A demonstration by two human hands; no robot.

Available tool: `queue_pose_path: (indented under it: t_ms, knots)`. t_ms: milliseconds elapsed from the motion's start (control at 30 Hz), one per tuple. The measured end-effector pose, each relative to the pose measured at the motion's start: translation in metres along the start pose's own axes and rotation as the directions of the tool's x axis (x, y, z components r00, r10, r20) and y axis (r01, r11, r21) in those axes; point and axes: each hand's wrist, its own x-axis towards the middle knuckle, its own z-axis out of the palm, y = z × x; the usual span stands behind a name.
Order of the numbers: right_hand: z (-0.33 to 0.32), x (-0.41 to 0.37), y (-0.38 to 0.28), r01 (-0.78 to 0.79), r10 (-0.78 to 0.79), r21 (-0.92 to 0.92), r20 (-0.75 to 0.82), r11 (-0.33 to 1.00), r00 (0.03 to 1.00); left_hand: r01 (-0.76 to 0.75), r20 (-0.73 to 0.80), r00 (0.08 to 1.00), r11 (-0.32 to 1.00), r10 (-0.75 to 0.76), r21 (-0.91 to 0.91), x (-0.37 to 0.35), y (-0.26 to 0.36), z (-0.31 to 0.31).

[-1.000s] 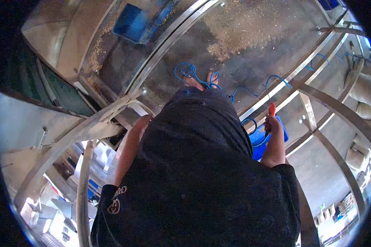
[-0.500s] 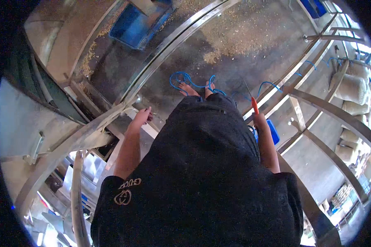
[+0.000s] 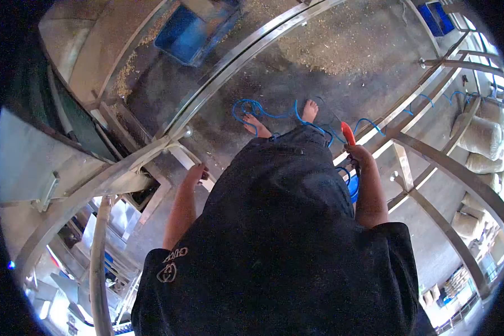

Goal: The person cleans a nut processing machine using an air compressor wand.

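Observation:
My right hand [image 3: 359, 157] is closed around a red air blow gun [image 3: 348, 133], its thin nozzle pointing forward and down to the floor. Blue hose [image 3: 344, 169] hangs in loops just below that hand. My left hand [image 3: 196, 173] hangs loosely at my left side with nothing seen in it. Its fingers are slightly bent and overlap a metal frame bar [image 3: 186, 158] in this view. Between the hands are my dark shirt and trousers, and my bare feet [image 3: 311, 110] stand on the floor.
Blue hose [image 3: 252, 105] lies coiled by my feet and runs off right. Metal rails [image 3: 229, 73] cross ahead, with more frame bars [image 3: 448, 151] on the right. A blue bin [image 3: 179, 36] stands front left. Pale crumbs [image 3: 330, 53] litter the floor. Stuffed sacks [image 3: 479, 134] are stacked right.
My right foot has moved forward. The blow gun has tilted a little in my right hand, and my left hand has dropped slightly back with its fingers more bent.

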Motion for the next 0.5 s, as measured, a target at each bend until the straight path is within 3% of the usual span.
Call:
queue_pose_path:
  t_ms: [167,267,333,433,500]
  knots:
    - [-0.065,0.045,0.024,-0.039,0.037,0.093,0.027,0.995,0.999,0.048,-0.128,0.990,0.998,-0.053,-0.041,-0.032,0.026,0.037]
    - [-0.125,0.101,0.070,-0.181,0.187,0.256,0.001,0.950,0.982,0.159,-0.144,0.977,0.987,-0.155,0.016,-0.029,0.023,0.054]
    - [-0.167,0.121,0.096,-0.226,0.232,0.530,0.057,0.817,0.971,0.065,-0.179,0.979,0.984,-0.095,-0.167,-0.034,0.020,0.072]
    - [-0.220,0.121,0.102,-0.225,0.238,0.739,0.090,0.635,0.967,0.083,-0.205,0.975,0.996,-0.080,0.006,-0.041,0.025,0.096]
    - [-0.250,0.130,0.095,-0.202,0.244,0.748,0.054,0.633,0.968,0.247,-0.122,0.963,0.969,-0.241,0.033,-0.045,0.032,0.116]
